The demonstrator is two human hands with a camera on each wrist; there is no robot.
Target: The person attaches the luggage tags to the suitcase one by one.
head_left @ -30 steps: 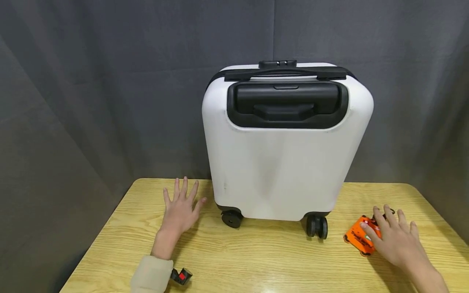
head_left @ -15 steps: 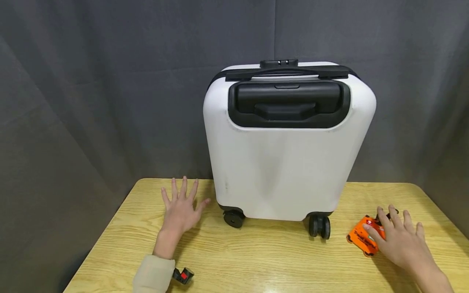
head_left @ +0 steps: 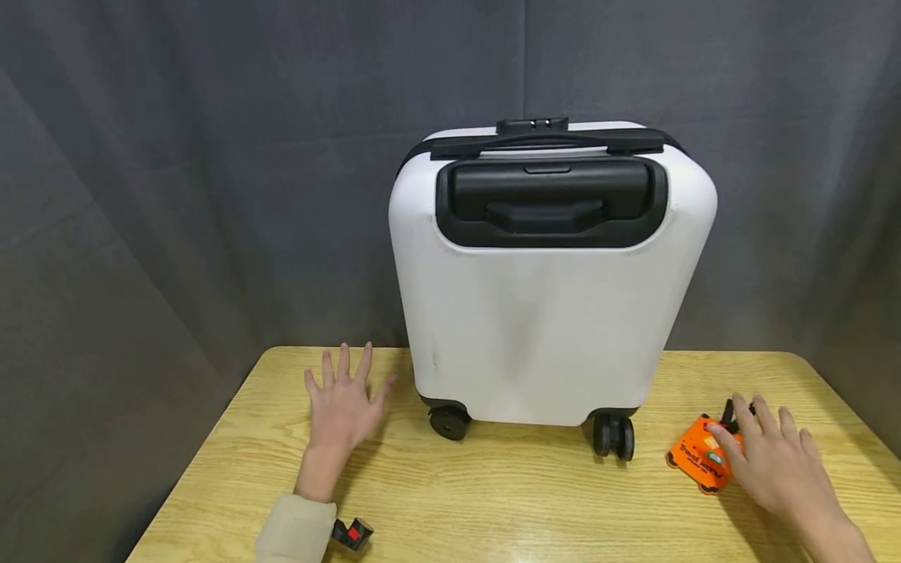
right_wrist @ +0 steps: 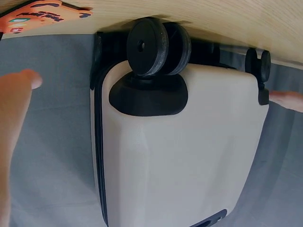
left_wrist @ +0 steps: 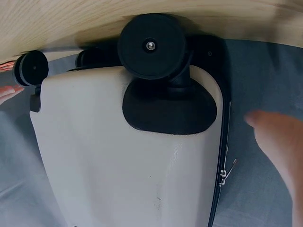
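The orange luggage tag (head_left: 700, 461) lies flat on the desk (head_left: 507, 500), right of the white suitcase (head_left: 549, 313) and just under our right hand (head_left: 781, 469), whose fingers (head_left: 746, 418) rest straight across its far edge and grip nothing. We judge it light, thin and somewhat flexible, likely to slide on the smooth wood; pinching it by an edge or its black strap (head_left: 730, 410) looks best. Our left hand (head_left: 345, 407) lies flat on the desk, fingers spread, near the suitcase.
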